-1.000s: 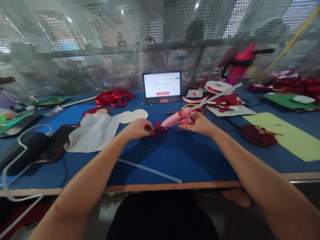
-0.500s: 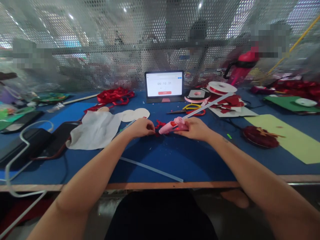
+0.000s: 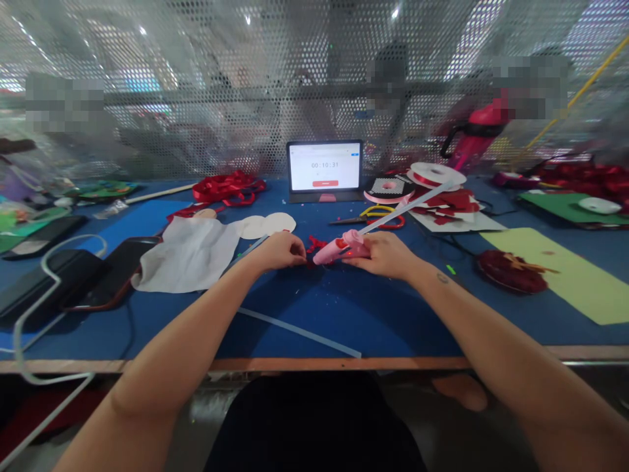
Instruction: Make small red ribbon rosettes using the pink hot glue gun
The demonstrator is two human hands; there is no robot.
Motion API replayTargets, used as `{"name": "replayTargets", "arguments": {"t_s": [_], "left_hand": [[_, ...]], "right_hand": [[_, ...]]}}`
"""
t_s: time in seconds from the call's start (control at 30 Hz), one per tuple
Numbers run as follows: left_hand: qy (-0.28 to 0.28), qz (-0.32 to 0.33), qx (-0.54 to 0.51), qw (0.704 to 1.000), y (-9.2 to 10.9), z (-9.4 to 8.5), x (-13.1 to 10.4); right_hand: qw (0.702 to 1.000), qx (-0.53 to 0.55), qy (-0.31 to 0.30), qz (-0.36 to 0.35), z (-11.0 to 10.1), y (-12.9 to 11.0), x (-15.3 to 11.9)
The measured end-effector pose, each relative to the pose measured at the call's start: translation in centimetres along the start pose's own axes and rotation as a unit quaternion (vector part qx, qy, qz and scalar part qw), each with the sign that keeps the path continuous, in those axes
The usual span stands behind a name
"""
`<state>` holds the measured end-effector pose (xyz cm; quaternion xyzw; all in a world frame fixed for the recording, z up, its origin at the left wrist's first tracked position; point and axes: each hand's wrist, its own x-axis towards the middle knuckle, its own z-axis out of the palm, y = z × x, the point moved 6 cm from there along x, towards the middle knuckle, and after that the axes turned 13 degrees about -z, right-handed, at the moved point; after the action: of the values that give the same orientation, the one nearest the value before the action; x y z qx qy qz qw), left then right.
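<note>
My right hand (image 3: 386,254) is wrapped round a pink hot glue gun (image 3: 341,248), its nozzle pointing left. From the gun's back a long clear glue stick (image 3: 407,207) slants up to the right. Just left of the nozzle is my left hand (image 3: 282,250), its fingers pinched together low over the table. What they hold, if anything, is too small and dark to name. A small red ribbon piece (image 3: 316,244) lies behind the nozzle tip. Close in front, another glue stick (image 3: 299,332) rests on the blue table (image 3: 393,321).
Behind the hands stand a tablet (image 3: 324,167) showing a timer and scissors (image 3: 368,216). Ribbon spools (image 3: 436,174) are at the back right, a dark red round piece (image 3: 511,270) nearer. To the left lie a white cloth (image 3: 189,255), red ribbon (image 3: 228,187) and a phone (image 3: 115,272).
Both hands and the glue gun hold almost the same place. The view has shifted very slightly.
</note>
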<state>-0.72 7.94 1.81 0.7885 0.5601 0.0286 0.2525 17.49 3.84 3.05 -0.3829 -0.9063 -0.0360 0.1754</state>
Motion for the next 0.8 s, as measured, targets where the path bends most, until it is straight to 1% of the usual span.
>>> {"name": "replayTargets", "arguments": {"t_s": [0.3,0.63,0.8], "left_hand": [[-0.006,-0.005,-0.010,1.000,0.01,0.04,-0.01],[0.002,0.005,0.010,1.000,0.10,0.00,0.02],[-0.006,0.007,0.008,1.000,-0.07,0.16,0.09]], "right_hand": [[1.000,0.006,-0.011,-0.001,-0.19,-0.05,-0.13],[0.999,-0.052,-0.016,0.007,-0.26,-0.14,-0.02],[0.998,-0.069,-0.011,0.007,-0.31,-0.09,0.01]]}}
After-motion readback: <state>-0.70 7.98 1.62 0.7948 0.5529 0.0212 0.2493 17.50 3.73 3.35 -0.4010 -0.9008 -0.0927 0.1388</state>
